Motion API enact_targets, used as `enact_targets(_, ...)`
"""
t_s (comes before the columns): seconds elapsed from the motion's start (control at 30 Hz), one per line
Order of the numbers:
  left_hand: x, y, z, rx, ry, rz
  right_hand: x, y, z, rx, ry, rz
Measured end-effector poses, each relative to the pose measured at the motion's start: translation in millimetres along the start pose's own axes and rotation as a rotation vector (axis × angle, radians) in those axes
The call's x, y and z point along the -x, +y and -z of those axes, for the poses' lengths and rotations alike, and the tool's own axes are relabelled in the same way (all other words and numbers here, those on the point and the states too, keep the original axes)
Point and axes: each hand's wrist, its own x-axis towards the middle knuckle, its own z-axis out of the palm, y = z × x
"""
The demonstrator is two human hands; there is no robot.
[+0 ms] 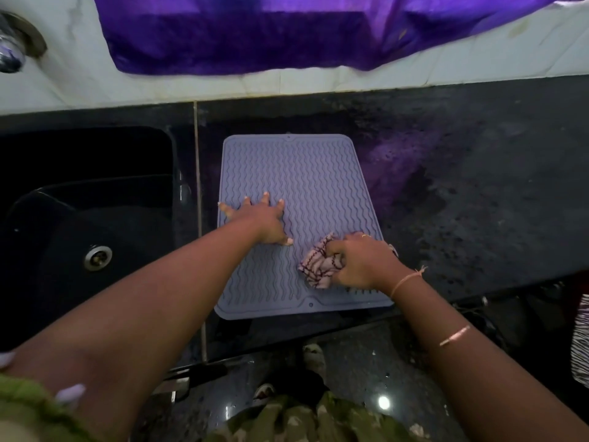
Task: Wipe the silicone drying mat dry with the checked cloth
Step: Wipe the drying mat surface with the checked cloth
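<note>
One checked cloth bunched in right grip, on mat

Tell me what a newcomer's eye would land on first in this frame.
The grey-blue silicone drying mat lies mid-frame on the dark counter, with the left hand spread flat on its left half. At its near right corner the right hand grips the bunched checked cloth against the mat. A bright purple fabric hangs across the top of the frame.
</note>
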Motion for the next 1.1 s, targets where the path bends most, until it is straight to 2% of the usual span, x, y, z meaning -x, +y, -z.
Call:
enact_targets(0.07, -1, 1, -2, -0.032, 0.014, -0.030, 0, 2, 7, -0.204, -0.035, -0.015)
enact_targets(0.13, -2, 2, -2, -0.024, 0.000, -0.077, -11, 4, 17, -0.325, 0.142, -0.032)
enact_targets(0.2, 1, 2, -3, 0.011, -0.037, -0.107, -31, 4, 25, -0.267, 0.343, -0.058)
enact_targets(0.23, 4, 1, -5, 0.019, -0.054, -0.112, -40, -1, 26, -0.256, 0.369, -0.064)
enact_targets(0.3, 10, 0, -10, -0.004, -0.073, -0.096, -53, -15, 19, -0.283, 0.305, -0.040)
enact_targets(0.37, 16, -1, -15, -0.043, -0.072, -0.077, -55, -30, 1, -0.142, 0.241, -0.029)
enact_targets(0.43, 19, -1, -15, -0.053, -0.070, -0.063, -50, -37, -15, 0.025, 0.242, -0.030)
enact_targets(0.5, 22, 1, -13, -0.047, -0.067, -0.049, -40, -37, -21, 0.085, 0.258, 0.002)
enact_targets(0.73, 25, -1, -12, -0.074, -0.108, -0.055, 12, -19, -38, 0.203, 0.218, 0.239)
enact_targets(0.9, 29, -2, -12, -0.094, -0.106, -0.057, 27, -3, -27, 0.262, 0.158, 0.133)
enact_targets(1.1, 32, 2, -14, -0.182, -0.051, -0.047, 8, 6, 16, 0.110, 0.162, -0.127)
